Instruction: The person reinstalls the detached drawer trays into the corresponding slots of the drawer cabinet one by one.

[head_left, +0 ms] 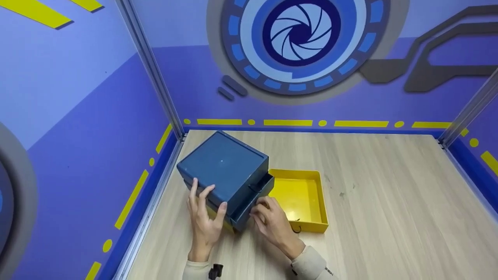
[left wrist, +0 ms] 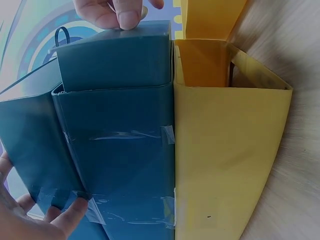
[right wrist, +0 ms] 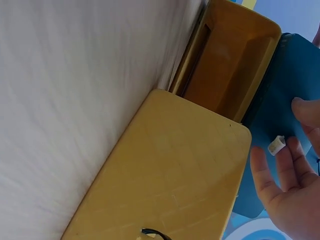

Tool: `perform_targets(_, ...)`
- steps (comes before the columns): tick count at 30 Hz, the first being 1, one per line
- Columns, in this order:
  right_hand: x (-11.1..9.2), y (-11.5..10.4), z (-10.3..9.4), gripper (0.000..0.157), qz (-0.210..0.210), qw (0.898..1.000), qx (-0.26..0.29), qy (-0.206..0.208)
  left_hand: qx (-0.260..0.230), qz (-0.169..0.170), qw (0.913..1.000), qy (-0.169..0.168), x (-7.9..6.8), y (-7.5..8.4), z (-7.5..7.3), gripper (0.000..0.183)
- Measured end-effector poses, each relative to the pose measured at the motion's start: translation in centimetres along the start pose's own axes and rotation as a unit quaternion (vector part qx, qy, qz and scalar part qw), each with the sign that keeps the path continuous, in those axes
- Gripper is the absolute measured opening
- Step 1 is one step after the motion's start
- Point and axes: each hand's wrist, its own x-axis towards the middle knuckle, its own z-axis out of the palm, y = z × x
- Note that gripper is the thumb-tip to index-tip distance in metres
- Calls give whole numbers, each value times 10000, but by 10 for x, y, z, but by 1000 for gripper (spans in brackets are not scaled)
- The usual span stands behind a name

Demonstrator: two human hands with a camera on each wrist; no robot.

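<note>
A stacked drawer cabinet [head_left: 221, 163], two dark blue tiers over a yellow tier [left wrist: 225, 155], stands at an angle on the table. The middle blue drawer [left wrist: 115, 65] sticks partway out at the front. My left hand [head_left: 206, 221] rests against the top tier's side and upper edge, fingers spread. At the drawer's front, the curled fingers of my right hand [head_left: 274, 225] hold it; the exact grip is partly hidden. By those fingertips, a small white piece [right wrist: 276, 145] shows on the blue front. The yellow tier's opening shows no drawer inside.
A loose yellow drawer [head_left: 323, 206] with a black cord loop [head_left: 297, 228] lies on the table, right beside the cabinet. Another black loop [left wrist: 62, 36] hangs on the top blue drawer. Purple-blue panels [head_left: 97, 128] wall in the left and back of the wooden table [head_left: 389, 202].
</note>
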Motion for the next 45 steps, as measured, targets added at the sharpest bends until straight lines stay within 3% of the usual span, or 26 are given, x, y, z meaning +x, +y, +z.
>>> perform_targets(19,11,3,12,20,-9,10000,-78,-2,-114,155,9998,60,2,-2,1,55)
perform_targets(29,10,3,17,14,143,9997,-102,-160,-103,-10,9999,15,1,-1,2,54)
perform_targets(38,11,3,21,20,27,9996,-286,-38,-88,14,10000,13,1,0,1,55)
perform_targets(45,10,0,18,17,2,9986,-449,-267,-91,-86,9999,11,0,0,1,55)
